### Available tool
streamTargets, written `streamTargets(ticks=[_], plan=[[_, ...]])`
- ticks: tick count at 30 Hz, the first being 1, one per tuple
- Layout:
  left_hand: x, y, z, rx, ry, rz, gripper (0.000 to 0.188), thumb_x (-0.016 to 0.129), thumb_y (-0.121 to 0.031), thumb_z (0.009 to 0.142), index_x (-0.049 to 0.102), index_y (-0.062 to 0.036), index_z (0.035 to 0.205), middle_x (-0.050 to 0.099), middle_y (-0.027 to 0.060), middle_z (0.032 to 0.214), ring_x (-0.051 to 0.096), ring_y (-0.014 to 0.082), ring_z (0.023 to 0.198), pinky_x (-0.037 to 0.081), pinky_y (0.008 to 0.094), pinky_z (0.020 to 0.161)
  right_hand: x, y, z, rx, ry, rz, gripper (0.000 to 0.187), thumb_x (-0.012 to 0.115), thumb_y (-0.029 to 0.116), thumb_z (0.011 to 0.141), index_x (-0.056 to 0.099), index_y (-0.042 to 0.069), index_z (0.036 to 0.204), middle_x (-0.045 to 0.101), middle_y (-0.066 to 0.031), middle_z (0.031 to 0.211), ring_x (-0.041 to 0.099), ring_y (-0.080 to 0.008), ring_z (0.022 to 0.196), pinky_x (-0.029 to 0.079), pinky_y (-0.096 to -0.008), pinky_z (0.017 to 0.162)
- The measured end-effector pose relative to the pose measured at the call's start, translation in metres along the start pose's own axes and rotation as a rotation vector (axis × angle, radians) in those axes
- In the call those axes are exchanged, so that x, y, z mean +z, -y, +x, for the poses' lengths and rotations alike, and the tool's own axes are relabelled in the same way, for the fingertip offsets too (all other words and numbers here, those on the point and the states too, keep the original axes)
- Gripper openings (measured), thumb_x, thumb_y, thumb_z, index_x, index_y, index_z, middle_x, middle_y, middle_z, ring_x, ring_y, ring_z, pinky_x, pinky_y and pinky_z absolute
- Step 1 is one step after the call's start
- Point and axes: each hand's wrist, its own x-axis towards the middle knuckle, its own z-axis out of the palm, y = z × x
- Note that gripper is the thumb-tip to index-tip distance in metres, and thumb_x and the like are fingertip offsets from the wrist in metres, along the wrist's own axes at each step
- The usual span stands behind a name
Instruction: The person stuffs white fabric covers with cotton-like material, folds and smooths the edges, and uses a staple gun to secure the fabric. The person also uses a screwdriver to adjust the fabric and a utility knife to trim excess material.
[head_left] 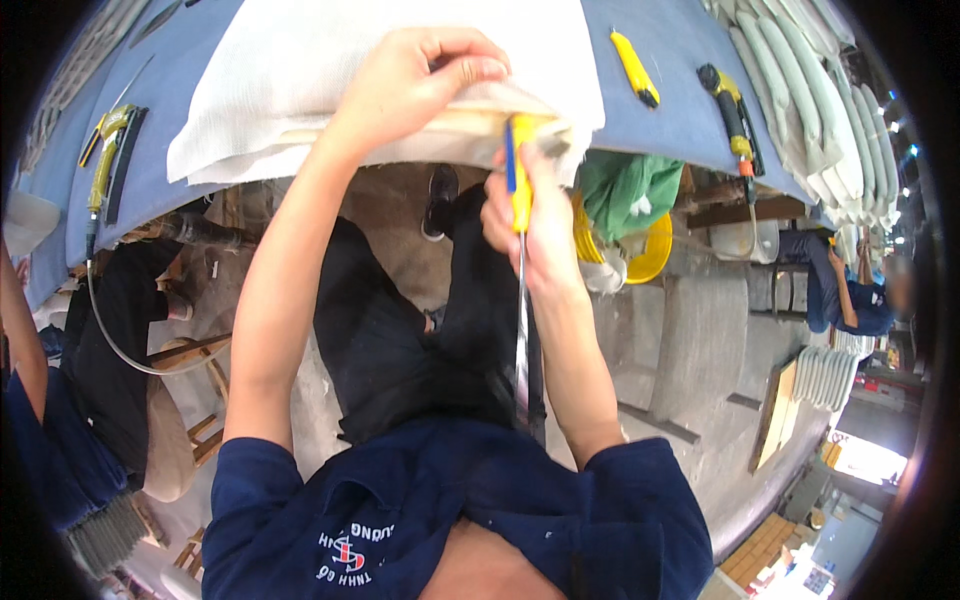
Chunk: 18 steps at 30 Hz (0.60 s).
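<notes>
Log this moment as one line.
left hand: on white fabric, grip unclear | right hand: holding yellow-handled tool, metal shank toward picture's bottom | yellow-black tool: lying unheld on blue table covering

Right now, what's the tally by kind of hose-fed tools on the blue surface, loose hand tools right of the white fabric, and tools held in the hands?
Hose-fed tools: 2 (left one, right one)
Loose yellow-and-black hand tool: 1
Yellow-and-blue tool in the right hand: 1
Total: 4
</notes>
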Motion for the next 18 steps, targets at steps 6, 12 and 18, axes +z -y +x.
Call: streamTargets(ticks=[6, 12, 18], plan=[[0.002, -0.001, -0.005, -0.029, -0.003, -0.036, 0.018, 0.071, -0.018, 0.102, 0.077, -0.0006, 0.103, 0.078, 0.0014, 0.097, 0.068, 0.0098, 0.097, 0.052, 0.0284, 0.092, 0.018, 0.01, -0.024, 0.11, 0.051, -0.03, 0.046, 0.047, 0.049, 0.113, 0.055, 0.003, 0.116, 0.047, -0.0015, 0.058, 0.035, -0.0106, 0.037, 0.026, -0.0266, 0.035], [0.0, -0.009, -0.007, -0.094, 0.016, -0.034, 0.018, 0.072, -0.016, 0.101, 0.077, 0.0004, 0.104, 0.078, 0.0016, 0.097, 0.067, 0.0094, 0.096, 0.052, 0.0277, 0.092, 0.002, 0.015, -0.026, 0.219, 0.264, -0.24, 0.048, 0.046, 0.053, 0.113, 0.056, 0.006, 0.116, 0.043, 0.0003, 0.056, 0.03, -0.0097, 0.034, 0.024, -0.0252, 0.034], [0.006, -0.007, -0.004, -0.077, -0.037, -0.046, 0.017, 0.071, -0.015, 0.101, 0.077, 0.0001, 0.104, 0.077, 0.0017, 0.096, 0.067, 0.0096, 0.095, 0.052, 0.0283, 0.091, -0.005, 0.014, 0.009, 0.018, 0.084, -0.188, 0.045, 0.044, 0.052, 0.114, 0.057, 0.008, 0.116, 0.043, 0.0007, 0.057, 0.032, -0.0099, 0.036, 0.025, -0.0258, 0.034]])
